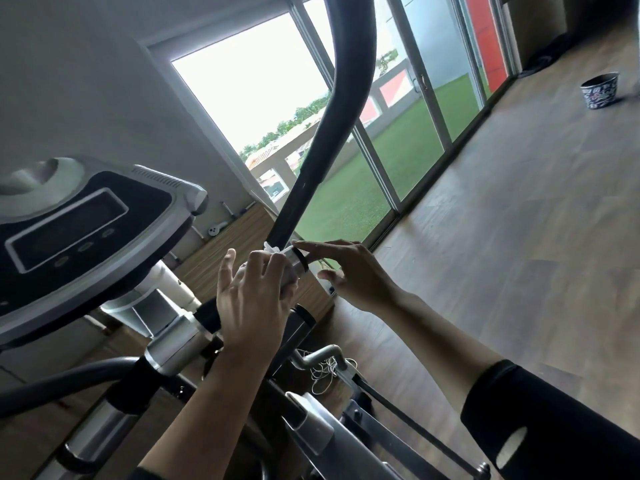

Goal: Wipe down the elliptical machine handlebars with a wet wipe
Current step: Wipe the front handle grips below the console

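Left hand [252, 299] is curled round the handlebar [353, 81] right below the black foam grip, squeezing the white wet wipe [272, 248] against it. Right hand [353, 271] is relaxed, fingers straight, with the index tip touching the bar's black ring. Console [79, 220] sits to the left. The room has a wood floor [519, 237] and sliding glass doors [433, 46] with green turf [398, 161] outside. There's a patterned cup [601, 90] on the floor, well off to the right.

Tall sliding glass doors [408, 133] line the far side, with a green lawn [346, 202] and red panels [488, 39] beyond them; a wooden floor [519, 220] spreads to the right; a dark patterned cup [601, 90] stands on it at the far right; a pale wall [86, 81] rises on the left; a tangle of white cord [325, 374] lies near the centre.
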